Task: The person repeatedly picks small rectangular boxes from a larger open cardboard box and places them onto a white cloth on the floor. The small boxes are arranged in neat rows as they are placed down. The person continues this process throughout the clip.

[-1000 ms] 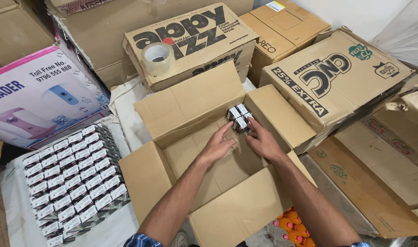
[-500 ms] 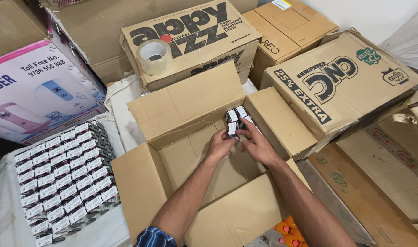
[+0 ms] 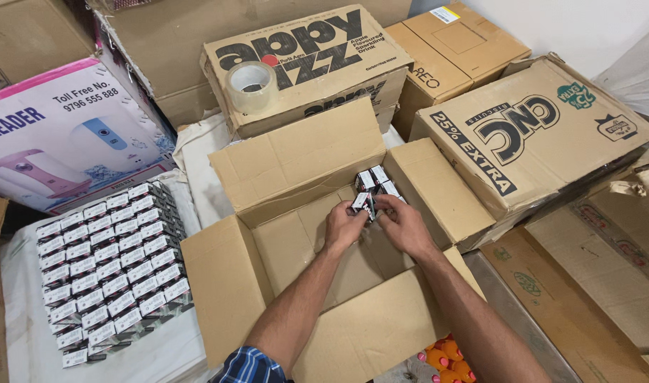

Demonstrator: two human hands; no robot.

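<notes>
At the far left stands a white and pink appliance box (image 3: 62, 135), and in front of it, on a white sheet (image 3: 161, 354), lies a tight block of small black and white cartons (image 3: 111, 269) in several rows. Further right, near the top, a roll of clear tape (image 3: 251, 86) rests on a closed brown carton with large black letters (image 3: 310, 64).

In the middle is the open cardboard box (image 3: 324, 269), with its four flaps folded outward. Both arms reach into it from below. The left hand (image 3: 344, 227) and the right hand (image 3: 404, 225) are close together at the far right corner of the box. The fingers of the left hand pinch one small carton (image 3: 362, 203) from its left side, and the fingers of the right hand are curled on the same carton from its right side. This carton is tilted and sits just in front of a few more small cartons (image 3: 378, 180) already stacked in that corner.

To the right of the open box lies a big closed carton with printed letters (image 3: 537, 135). At the bottom edge, beside the right forearm, some orange bottle caps (image 3: 448, 354) are seen
</notes>
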